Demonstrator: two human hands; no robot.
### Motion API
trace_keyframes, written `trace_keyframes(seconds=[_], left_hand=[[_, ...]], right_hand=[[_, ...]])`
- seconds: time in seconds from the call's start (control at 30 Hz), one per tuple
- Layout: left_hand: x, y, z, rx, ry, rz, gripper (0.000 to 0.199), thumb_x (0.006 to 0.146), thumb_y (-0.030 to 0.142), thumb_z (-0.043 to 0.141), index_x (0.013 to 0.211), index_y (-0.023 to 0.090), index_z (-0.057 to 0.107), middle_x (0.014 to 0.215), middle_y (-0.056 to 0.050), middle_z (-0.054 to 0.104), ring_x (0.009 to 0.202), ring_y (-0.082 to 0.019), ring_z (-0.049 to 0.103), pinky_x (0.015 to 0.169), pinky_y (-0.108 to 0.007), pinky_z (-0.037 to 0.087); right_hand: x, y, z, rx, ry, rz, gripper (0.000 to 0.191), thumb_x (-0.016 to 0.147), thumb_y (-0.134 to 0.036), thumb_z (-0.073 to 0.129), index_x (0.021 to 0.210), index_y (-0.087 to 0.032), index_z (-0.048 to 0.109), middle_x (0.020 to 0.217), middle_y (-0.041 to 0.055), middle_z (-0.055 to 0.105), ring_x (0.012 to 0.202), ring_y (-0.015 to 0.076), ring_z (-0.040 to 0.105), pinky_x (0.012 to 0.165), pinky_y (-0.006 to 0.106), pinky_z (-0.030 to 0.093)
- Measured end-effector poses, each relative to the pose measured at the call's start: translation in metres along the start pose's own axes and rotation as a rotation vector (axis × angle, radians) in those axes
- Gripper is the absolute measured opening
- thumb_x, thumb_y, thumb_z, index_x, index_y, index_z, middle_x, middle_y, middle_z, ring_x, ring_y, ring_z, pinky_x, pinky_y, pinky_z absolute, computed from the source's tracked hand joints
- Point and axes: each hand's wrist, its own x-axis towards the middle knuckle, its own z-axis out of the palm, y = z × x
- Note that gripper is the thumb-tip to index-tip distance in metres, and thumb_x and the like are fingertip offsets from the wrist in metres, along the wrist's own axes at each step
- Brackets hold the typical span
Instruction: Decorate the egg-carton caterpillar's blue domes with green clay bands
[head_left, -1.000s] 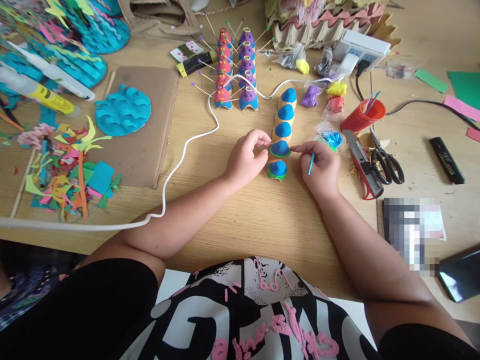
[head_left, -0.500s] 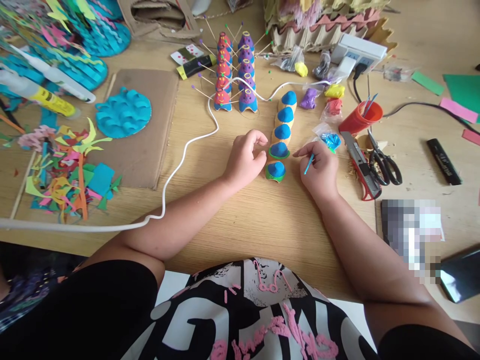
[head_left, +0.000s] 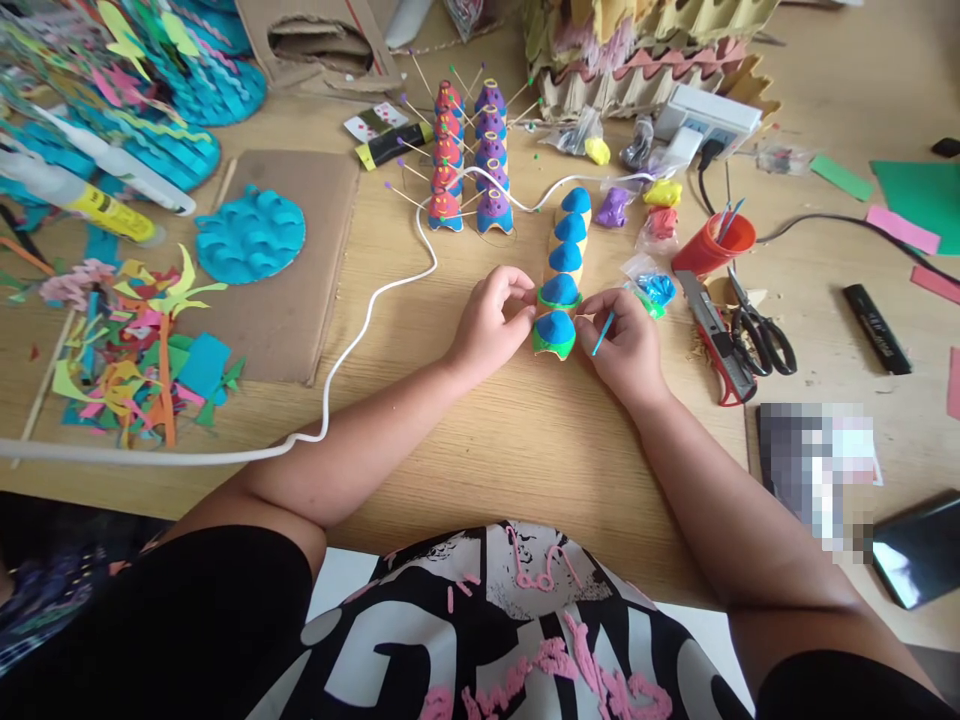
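Both forearms reach forward from the near edge of the worktop and angle inward, so the hands meet on either side of an egg-carton strip. The strip lies on the worktop, in front of the person, pointing away from the body. Its five humps are capped in blue, and the two nearest also show green around their bases.

The left hand lies low at the strip's left edge, fingers bent and thumb forward, with a narrow gap between them; whether this grip pinches the edge, I cannot tell. The right hand is curled at the opposite side, its grip closed around a thin blue stick that slants down toward the body. Its index finger extends to the strip's right edge, near the two closest humps. Just beyond the right hand sits a packet of blue clay.
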Motion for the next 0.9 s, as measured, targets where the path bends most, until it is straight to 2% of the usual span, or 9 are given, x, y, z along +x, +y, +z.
trace_keyframes(seconds=[0.13, 0.27, 0.4, 0.5, 0.63, 0.73, 0.9], left_hand=[[0.001, 0.001, 0.003, -0.162, -0.030, -0.042, 0.025, 0.094, 0.014, 0.066, 0.112, 0.025, 0.054, 0.106, -0.002, 0.076, 0.099, -0.016, 0.075, 0.084, -0.030, 0.058], [0.002, 0.001, 0.005, -0.311, -0.068, -0.106, 0.024, 0.096, 0.019, 0.069, 0.112, 0.026, 0.053, 0.105, -0.002, 0.075, 0.099, -0.014, 0.075, 0.090, -0.030, 0.061], [0.004, 0.001, 0.004, -0.534, -0.130, -0.267, 0.030, 0.095, 0.027, 0.075, 0.115, 0.028, 0.053, 0.107, -0.001, 0.075, 0.102, -0.016, 0.077, 0.089, -0.033, 0.064], [0.005, 0.007, 0.003, -0.746, -0.142, -0.412, 0.035, 0.089, 0.021, 0.079, 0.115, 0.028, 0.056, 0.109, 0.001, 0.077, 0.101, -0.016, 0.078, 0.086, -0.033, 0.066], [0.004, 0.023, 0.001, -1.029, -0.169, -0.550, 0.033, 0.083, 0.012, 0.080, 0.110, 0.023, 0.064, 0.104, 0.002, 0.080, 0.091, -0.012, 0.078, 0.080, -0.025, 0.063], [0.003, 0.033, -0.002, -1.096, -0.285, -0.630, 0.023, 0.087, 0.016, 0.078, 0.109, 0.018, 0.072, 0.101, -0.003, 0.082, 0.081, -0.013, 0.077, 0.073, -0.026, 0.064], [0.004, 0.035, -0.002, -1.118, -0.315, -0.648, 0.020, 0.089, 0.015, 0.074, 0.109, 0.016, 0.078, 0.097, -0.004, 0.084, 0.076, -0.014, 0.077, 0.067, -0.025, 0.064]], right_hand=[[0.002, 0.002, 0.004, 0.124, 0.023, 0.007, 0.033, 0.089, -0.053, 0.078, 0.089, -0.028, 0.057, 0.073, -0.0040, 0.056, 0.061, 0.0129, 0.047, 0.056, 0.030, 0.041], [0.003, 0.001, 0.004, 0.262, -0.011, 0.019, 0.041, 0.089, -0.058, 0.078, 0.088, -0.028, 0.050, 0.086, -0.0006, 0.064, 0.071, 0.0146, 0.056, 0.066, 0.033, 0.051], [0.004, -0.003, 0.002, 0.380, -0.054, 0.048, 0.047, 0.086, -0.060, 0.081, 0.088, -0.029, 0.046, 0.089, -0.0009, 0.061, 0.077, 0.0154, 0.058, 0.070, 0.033, 0.054], [0.004, -0.006, 0.001, 0.447, -0.067, 0.064, 0.054, 0.080, -0.061, 0.087, 0.085, -0.028, 0.046, 0.087, -0.0018, 0.060, 0.077, 0.0148, 0.056, 0.069, 0.031, 0.052], [0.003, -0.009, 0.001, 0.539, -0.082, 0.045, 0.056, 0.075, -0.057, 0.095, 0.084, -0.027, 0.049, 0.086, -0.0025, 0.060, 0.078, 0.0141, 0.057, 0.070, 0.029, 0.051], [0.003, -0.009, 0.002, 0.573, -0.085, 0.039, 0.055, 0.074, -0.054, 0.097, 0.083, -0.026, 0.051, 0.086, -0.0030, 0.059, 0.076, 0.0130, 0.055, 0.068, 0.028, 0.049], [0.002, -0.006, 0.002, 0.507, -0.070, 0.008, 0.053, 0.075, -0.052, 0.097, 0.084, -0.026, 0.052, 0.085, -0.0038, 0.059, 0.072, 0.0119, 0.051, 0.065, 0.027, 0.046]])
